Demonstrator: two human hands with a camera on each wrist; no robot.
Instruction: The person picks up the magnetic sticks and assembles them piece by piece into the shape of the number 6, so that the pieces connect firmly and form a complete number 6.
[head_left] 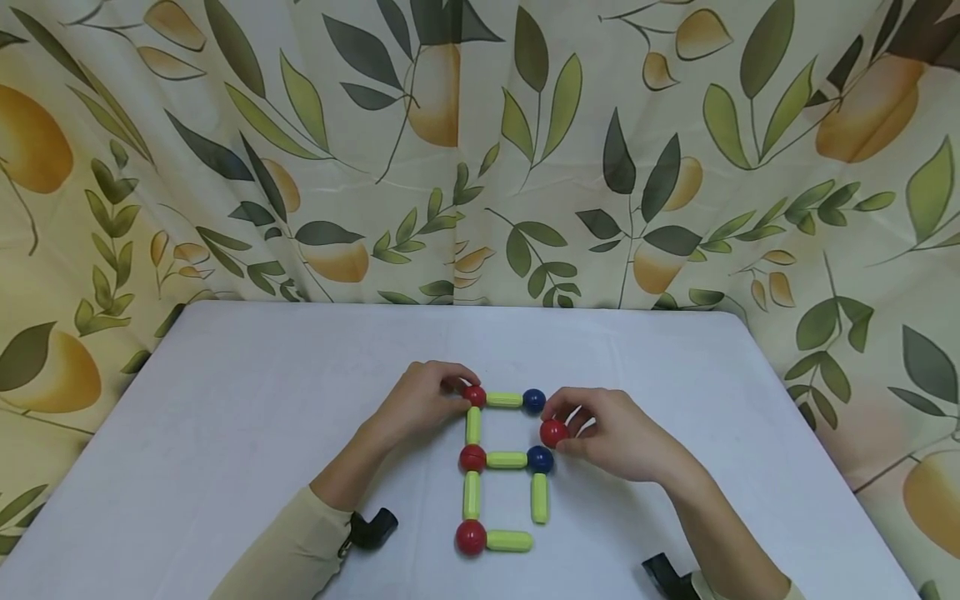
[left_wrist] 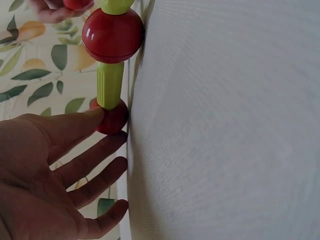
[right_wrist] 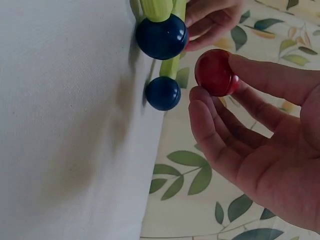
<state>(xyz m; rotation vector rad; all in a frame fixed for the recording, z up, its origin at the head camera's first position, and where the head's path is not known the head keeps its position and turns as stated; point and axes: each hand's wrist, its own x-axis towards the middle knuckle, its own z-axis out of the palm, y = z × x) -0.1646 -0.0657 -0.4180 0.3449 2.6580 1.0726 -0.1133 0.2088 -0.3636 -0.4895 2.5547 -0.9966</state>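
Note:
On the table lies a flat frame of yellow-green rods and red and blue balls. My left hand pinches the red ball at its far left corner between thumb and index finger; the other fingers are spread in the left wrist view. A loose red ball is held between the thumb and fingers of my right hand. It hovers beside the gap between the far blue ball and the middle blue ball. From the middle blue ball, a rod extends toward me with a free end.
A red ball at the near left corner carries a rod pointing right. Another red ball joins the left side's rods. White cloth covers the table; a patterned curtain hangs behind it.

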